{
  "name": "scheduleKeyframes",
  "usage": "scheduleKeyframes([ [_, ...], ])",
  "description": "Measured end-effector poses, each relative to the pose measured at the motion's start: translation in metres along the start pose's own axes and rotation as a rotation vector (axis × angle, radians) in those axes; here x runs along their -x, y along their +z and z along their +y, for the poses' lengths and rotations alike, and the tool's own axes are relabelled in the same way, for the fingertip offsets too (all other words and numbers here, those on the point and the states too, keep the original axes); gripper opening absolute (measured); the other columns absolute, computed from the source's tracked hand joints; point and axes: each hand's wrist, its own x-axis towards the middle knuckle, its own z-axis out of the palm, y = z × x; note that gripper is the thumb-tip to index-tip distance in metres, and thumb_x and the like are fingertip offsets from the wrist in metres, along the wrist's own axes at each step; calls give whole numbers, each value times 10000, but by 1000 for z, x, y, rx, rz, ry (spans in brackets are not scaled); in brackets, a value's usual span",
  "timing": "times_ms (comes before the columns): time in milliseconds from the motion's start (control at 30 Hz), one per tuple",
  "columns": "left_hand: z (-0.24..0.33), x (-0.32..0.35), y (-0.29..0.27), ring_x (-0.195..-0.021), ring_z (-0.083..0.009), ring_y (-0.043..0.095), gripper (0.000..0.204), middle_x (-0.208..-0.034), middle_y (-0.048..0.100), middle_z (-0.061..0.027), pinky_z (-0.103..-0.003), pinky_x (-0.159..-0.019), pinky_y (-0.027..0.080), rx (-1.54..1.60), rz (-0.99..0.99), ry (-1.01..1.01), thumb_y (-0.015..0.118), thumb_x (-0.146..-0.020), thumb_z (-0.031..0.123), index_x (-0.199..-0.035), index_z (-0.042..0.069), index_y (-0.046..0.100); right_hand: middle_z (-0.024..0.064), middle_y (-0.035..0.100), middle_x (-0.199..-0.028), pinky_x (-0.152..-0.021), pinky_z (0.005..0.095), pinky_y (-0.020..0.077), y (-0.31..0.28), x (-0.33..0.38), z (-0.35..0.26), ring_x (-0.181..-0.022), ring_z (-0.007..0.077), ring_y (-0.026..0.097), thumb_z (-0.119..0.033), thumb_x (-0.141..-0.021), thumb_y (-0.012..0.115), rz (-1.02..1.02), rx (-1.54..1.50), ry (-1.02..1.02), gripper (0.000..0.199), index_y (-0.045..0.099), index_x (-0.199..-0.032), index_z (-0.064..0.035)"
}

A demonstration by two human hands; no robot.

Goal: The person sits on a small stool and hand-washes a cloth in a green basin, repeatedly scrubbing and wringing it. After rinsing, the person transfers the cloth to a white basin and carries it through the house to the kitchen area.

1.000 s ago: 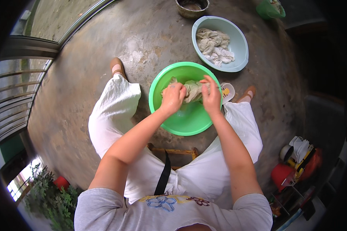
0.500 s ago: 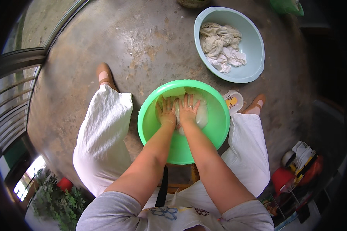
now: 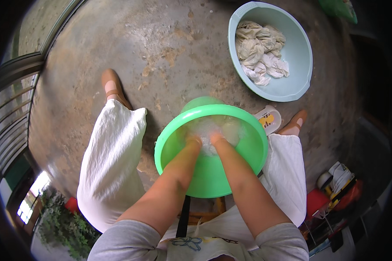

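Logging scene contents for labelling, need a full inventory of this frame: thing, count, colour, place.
green basin: 1, bright green, centre, between the knees, sudsy water inside
cloth in water: 1, pale, blurred under the suds at the hands
pale blue basin: 1, light blue, upper right on the floor
wrung cloths: a heap, count unclear, cream and white, inside the pale blue basin
small tub: 1, white with a yellow inside, right of the green basin's rim
concrete floor: 1, grey-brown, stained
potted plant: 1, green, lower left
cluttered items: several, red, white, yellow, lower right
left hand: 1, in the water, pressing the cloth
right hand: 1, in the water beside the left
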Motion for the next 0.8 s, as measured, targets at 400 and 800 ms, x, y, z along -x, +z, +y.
scheduleKeyframes([
  [400,-23,110,-57,-1192,-249,506,339,-1213,579,-113,-380,-951,431,381,794,-233,586,-857,210,-1186,130,597,150,600,-1172,-852,459,460,7,69,-32,-1027,346,594,-287,-831,598,634,105,364,587,394,-1376,-212],
  [800,-30,295,-94,-1076,-317,529,480,-1040,606,-121,-497,-849,450,359,903,193,768,-607,338,-989,83,627,67,558,-1149,-920,455,387,-47,273,-41,-1142,331,456,-92,-618,726,1121,-538,-232,518,562,-1108,-123],
])
